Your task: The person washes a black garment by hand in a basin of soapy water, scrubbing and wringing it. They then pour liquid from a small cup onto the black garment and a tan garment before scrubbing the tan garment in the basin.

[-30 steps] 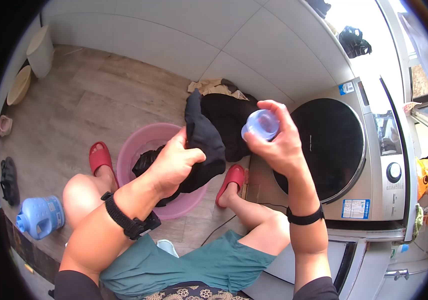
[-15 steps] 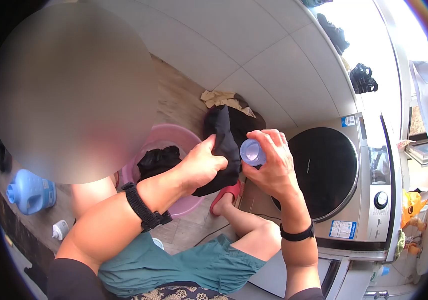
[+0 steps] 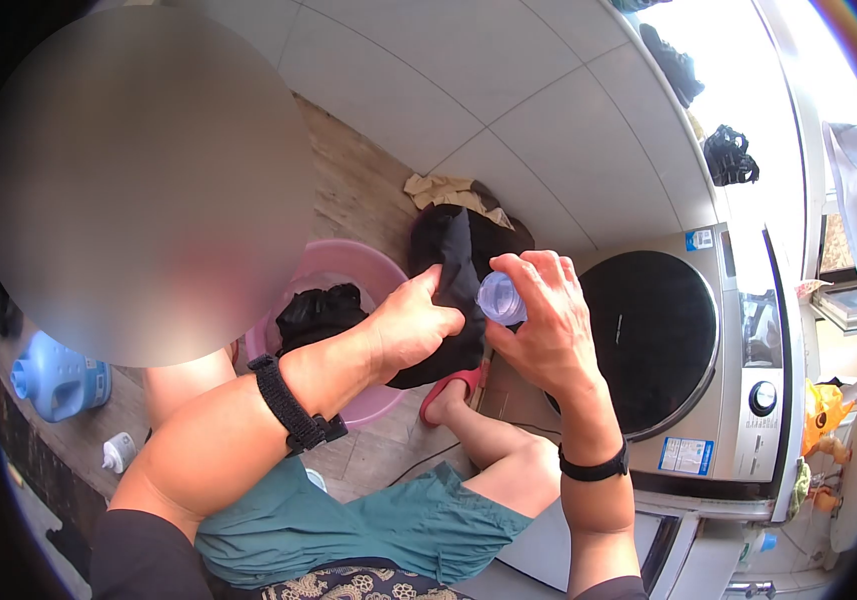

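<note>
My left hand (image 3: 415, 325) is closed on a black garment (image 3: 457, 270), thumb on top, holding it up beside the pink basin (image 3: 389, 262). More black cloth (image 3: 321, 315) lies inside the basin. In my right hand (image 3: 547, 320), a small translucent bluish plastic cup (image 3: 501, 299) is gripped between thumb and fingers. The cup is tilted and its rim is close to the garment's right side. Whether any liquid is in it I cannot make out.
A blue detergent jug (image 3: 61, 377) and a small white bottle (image 3: 119, 452) stand on the floor at left. The front-loading washing machine (image 3: 649, 345) is at right. Beige cloth (image 3: 449, 190) lies by the tiled wall. A blurred patch covers the upper left.
The cup in my right hand has tipped a little further and shifted slightly left, toward the black garment. My left hand keeps its grip and has moved only slightly.
</note>
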Action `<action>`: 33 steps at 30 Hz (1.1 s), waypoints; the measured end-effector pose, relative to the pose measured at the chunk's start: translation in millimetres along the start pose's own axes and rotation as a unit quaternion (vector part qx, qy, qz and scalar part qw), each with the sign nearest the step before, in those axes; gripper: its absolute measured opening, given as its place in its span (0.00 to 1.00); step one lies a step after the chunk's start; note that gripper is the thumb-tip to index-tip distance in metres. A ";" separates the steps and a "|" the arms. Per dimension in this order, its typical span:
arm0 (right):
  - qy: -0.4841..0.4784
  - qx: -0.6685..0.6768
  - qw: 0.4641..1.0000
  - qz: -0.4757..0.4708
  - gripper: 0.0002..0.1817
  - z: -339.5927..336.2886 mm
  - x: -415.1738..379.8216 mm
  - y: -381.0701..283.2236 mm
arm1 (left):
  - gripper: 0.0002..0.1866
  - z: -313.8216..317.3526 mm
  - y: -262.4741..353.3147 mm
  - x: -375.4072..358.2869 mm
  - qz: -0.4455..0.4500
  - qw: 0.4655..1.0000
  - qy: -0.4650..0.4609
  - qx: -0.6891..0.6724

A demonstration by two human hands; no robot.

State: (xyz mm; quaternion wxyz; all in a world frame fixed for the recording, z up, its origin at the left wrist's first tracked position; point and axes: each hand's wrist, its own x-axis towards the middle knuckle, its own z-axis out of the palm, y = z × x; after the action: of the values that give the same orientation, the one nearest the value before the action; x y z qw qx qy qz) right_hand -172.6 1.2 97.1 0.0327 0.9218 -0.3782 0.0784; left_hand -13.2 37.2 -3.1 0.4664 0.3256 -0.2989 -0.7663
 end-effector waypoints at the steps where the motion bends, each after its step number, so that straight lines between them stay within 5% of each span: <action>1: 0.001 0.002 1.000 0.001 0.30 0.2 -0.3 0.3 | 0.30 0.7 0.6 -0.7 0.003 1.000 -0.003 0.000; 12: 0.047 0.042 0.998 0.026 0.28 -0.1 4.4 7.6 | 0.25 1.5 -2.4 0.6 0.002 0.999 -0.030 -0.012; 17: 0.046 0.186 0.976 0.103 0.30 7.7 -1.9 18.7 | 0.28 3.3 5.4 -4.4 -0.018 0.998 -0.050 -0.029; 21: 0.028 0.415 0.878 0.239 0.31 13.8 -11.0 27.6 | 0.29 -3.1 3.3 -0.2 -0.004 0.999 -0.039 -0.025; 25: 0.065 0.541 0.792 0.274 0.31 35.2 -28.8 58.5 | 0.27 -9.2 10.9 -0.9 0.021 1.000 -0.011 -0.019; 33: -0.045 0.426 0.783 0.452 0.32 138.7 -65.7 133.4 | 0.18 -15.5 30.4 -4.9 0.076 0.994 0.045 -0.064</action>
State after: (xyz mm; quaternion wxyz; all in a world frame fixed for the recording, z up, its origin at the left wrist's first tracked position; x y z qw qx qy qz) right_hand -295.8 -64.9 -50.6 -0.4191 0.5680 -0.6806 0.1961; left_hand 16.4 27.5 11.7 0.5561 0.3054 -0.2519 -0.7307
